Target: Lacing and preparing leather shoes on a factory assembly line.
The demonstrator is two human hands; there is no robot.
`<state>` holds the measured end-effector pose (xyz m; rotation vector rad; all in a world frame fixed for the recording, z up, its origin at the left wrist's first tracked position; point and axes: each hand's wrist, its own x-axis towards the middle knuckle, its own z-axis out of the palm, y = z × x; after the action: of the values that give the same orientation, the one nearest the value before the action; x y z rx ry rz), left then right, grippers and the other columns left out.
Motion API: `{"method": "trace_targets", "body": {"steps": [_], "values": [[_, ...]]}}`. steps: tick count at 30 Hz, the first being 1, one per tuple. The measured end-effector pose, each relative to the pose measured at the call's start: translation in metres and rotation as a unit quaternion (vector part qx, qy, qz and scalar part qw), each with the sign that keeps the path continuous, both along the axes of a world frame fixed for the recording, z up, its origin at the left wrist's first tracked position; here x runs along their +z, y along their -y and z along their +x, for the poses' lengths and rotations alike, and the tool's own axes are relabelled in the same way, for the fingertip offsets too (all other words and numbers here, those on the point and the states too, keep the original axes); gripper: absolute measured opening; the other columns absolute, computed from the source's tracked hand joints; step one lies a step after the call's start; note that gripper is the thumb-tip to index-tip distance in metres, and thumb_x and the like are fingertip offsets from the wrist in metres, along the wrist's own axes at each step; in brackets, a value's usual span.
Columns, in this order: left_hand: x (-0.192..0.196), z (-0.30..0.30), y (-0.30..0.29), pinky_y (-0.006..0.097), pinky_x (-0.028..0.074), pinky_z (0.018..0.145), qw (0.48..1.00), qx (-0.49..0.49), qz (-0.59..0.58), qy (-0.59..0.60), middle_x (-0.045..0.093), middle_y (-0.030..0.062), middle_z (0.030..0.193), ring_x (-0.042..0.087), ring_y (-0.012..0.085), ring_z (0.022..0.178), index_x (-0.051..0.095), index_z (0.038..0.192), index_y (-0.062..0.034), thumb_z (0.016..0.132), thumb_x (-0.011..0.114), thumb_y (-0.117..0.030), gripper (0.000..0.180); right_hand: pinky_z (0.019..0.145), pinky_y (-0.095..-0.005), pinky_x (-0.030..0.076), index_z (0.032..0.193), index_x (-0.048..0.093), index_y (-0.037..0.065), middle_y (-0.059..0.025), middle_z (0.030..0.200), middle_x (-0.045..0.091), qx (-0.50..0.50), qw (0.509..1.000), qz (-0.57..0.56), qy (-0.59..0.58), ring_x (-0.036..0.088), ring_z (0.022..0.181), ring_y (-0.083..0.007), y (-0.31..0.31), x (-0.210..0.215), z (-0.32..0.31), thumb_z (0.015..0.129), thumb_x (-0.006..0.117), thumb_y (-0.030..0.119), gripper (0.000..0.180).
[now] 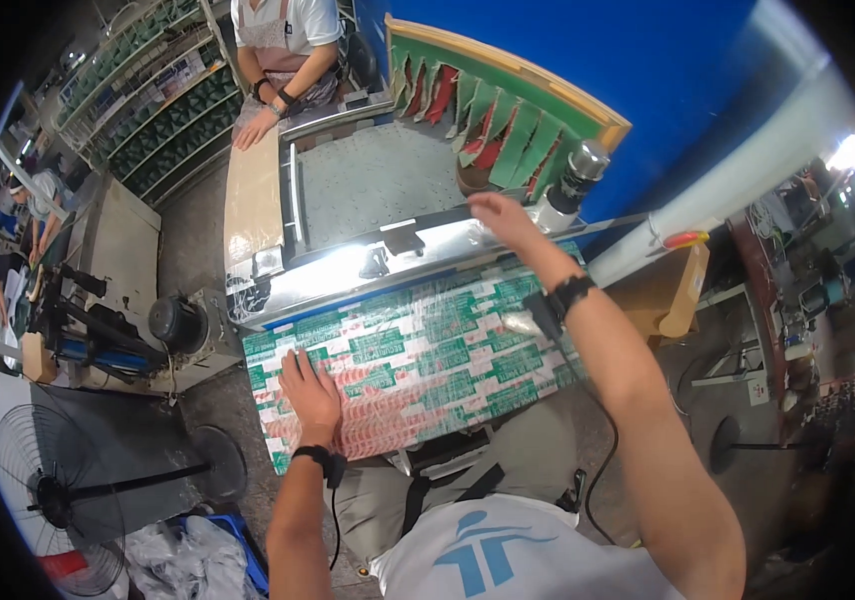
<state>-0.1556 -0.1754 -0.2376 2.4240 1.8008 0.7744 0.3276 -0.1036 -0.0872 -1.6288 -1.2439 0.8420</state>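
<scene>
My left hand (pixel 310 390) lies flat, fingers stretched, on a tabletop covered in green, red and white printed sheet under clear film (pixel 428 350). Nothing is in that hand. My right arm reaches forward over the metal front edge of a machine. At its end my right hand (pixel 498 217) has its fingers curled together. Whatever they may hold is hidden. Just beyond it stands a brown round container (pixel 474 180), beside hanging strips of green and red material (pixel 503 140). To the hand's left spreads the machine's grey perforated bed (pixel 378 175).
A co-worker in an apron (pixel 286 45) stands at the far left of the machine, a hand on its tan side board (pixel 253 195). A cylindrical fitting (pixel 580 170) rises right of my right hand. A floor fan (pixel 53 500) and shelving (pixel 148 90) stand left.
</scene>
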Motion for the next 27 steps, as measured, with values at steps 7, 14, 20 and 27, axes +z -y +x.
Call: {"method": "trace_targets", "body": {"steps": [7, 14, 20, 27], "values": [[0.024, 0.003, -0.003, 0.064, 0.024, 0.124, 0.997, 0.011, -0.077, 0.03, 0.041, 0.0296, 0.159, 0.035, 0.0514, 0.149, 0.046, 0.154, 0.0028, 0.099, 0.061, -0.016, 0.06, 0.112, -0.0483, 0.048, 0.14, 0.059, -0.009, -0.0299, 0.14, 0.066, -0.172, 0.954, -0.114, 0.216, 0.063, 0.132, -0.0425, -0.158, -0.041, 0.065, 0.094, 0.076, 0.038, 0.069], [0.025, 0.015, -0.011, 0.065, 0.02, 0.126, 0.991, 0.012, -0.131, 0.007, 0.036, 0.0289, 0.163, 0.031, 0.0502, 0.153, 0.043, 0.156, 0.0017, 0.097, 0.059, -0.017, 0.064, 0.113, -0.0509, 0.047, 0.148, 0.032, -0.014, -0.04, 0.143, 0.051, -0.339, 0.883, 0.034, 0.322, 0.055, 0.132, -0.0506, -0.233, -0.098, 0.073, 0.08, 0.085, 0.037, 0.1], [0.02, 0.005, -0.012, 0.068, 0.018, 0.127, 0.991, 0.013, -0.13, -0.016, 0.032, 0.0288, 0.166, 0.027, 0.0509, 0.155, 0.039, 0.158, 0.0016, 0.097, 0.056, -0.017, 0.067, 0.1, -0.0506, 0.056, 0.146, 0.043, -0.003, -0.0306, 0.121, 0.072, -0.217, 0.932, 0.025, 0.289, 0.068, 0.115, -0.0478, -0.2, -0.092, 0.047, 0.074, 0.09, 0.041, 0.096], [0.02, 0.018, -0.013, 0.067, 0.019, 0.126, 0.991, -0.003, -0.134, 0.013, 0.033, 0.029, 0.165, 0.028, 0.0497, 0.155, 0.04, 0.158, 0.0019, 0.097, 0.056, -0.017, 0.066, 0.097, -0.0435, 0.058, 0.137, 0.064, 0.001, -0.0197, 0.124, 0.076, -0.21, 0.973, -0.003, 0.097, 0.074, 0.113, -0.0346, -0.216, -0.071, 0.064, 0.074, 0.094, 0.047, 0.084]]}}
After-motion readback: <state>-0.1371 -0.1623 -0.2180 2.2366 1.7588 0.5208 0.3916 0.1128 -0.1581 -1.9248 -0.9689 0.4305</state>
